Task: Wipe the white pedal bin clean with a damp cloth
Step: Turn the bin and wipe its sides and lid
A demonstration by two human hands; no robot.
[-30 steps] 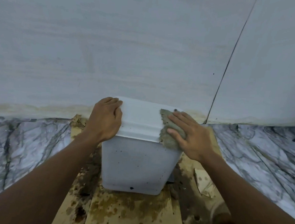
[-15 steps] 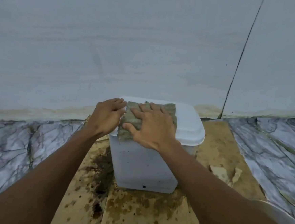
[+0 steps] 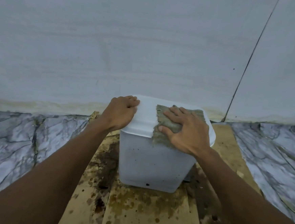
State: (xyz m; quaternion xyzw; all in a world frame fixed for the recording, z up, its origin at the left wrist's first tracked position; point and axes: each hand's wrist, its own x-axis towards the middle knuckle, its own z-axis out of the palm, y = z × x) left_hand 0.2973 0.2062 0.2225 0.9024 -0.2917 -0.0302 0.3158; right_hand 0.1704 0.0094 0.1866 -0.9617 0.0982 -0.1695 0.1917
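Pressing cloth (image 3: 158, 139) flat onto bin lid (image 3: 145, 115) with spread right hand (image 3: 187, 132), centre-right of frame. Gripping lid's left edge with curled left hand (image 3: 120, 113). Bare lid leftward, between hands.

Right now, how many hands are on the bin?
2. The left hand grips the bin lid's left edge; the right hand presses the cloth flat on the lid's right side.
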